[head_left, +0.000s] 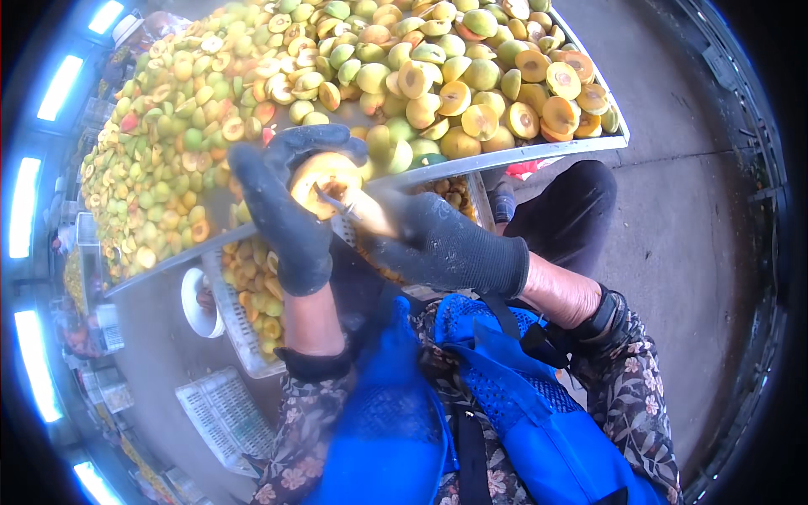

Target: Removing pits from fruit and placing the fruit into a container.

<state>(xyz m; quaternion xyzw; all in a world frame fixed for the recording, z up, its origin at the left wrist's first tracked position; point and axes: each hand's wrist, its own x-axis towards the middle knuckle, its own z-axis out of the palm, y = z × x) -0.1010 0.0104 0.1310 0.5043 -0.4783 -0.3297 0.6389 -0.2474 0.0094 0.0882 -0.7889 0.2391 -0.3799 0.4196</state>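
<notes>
In my left hand [290, 202], which wears a dark glove, is a halved yellow-orange apricot-like fruit [318, 178], its cut face and brown hollow showing. The gloved fingers curl around its far side. My right hand [438, 240], also gloved, grips a small pitting knife [335, 202], whose metal tip reaches the fruit's hollow. A pale orange piece [374, 215] sits at the right fingertips; whether it is the knife's handle or fruit I cannot tell. Both hands are above the near edge of a table heaped with fruit halves [480, 122].
The table's metal rim [522, 156] runs just beyond my hands. Below it stands a crate of fruit [257, 303], beside a white bowl [202, 303]. An overturned-looking white plastic crate [223, 417] lies on the floor at the left. A dark-trousered knee [568, 210] is right of my hand.
</notes>
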